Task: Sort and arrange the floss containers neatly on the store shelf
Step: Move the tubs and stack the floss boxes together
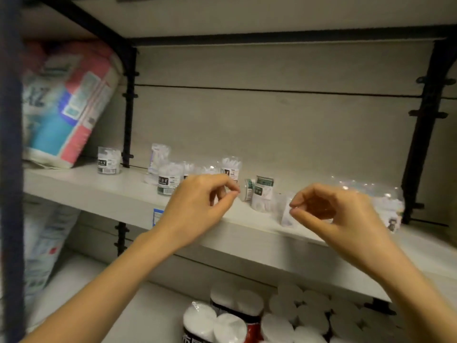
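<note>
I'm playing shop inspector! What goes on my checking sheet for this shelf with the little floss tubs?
Surface: pale grey shelf, tubs standing on it.
Job's things: one floss tub alone at left; bunched group mid-shelf; green-labelled tubs right of it; clear packs far right; no tidy rows.
Clutter: big wrapped pack leaning at left; paper rolls on the shelf below.
Hands: left hand curled, nothing seen in it; right hand curled beside a clear tub, contact unclear.
Cables: nothing seen.
Surroundings: black uprights, grey back panel.
</note>
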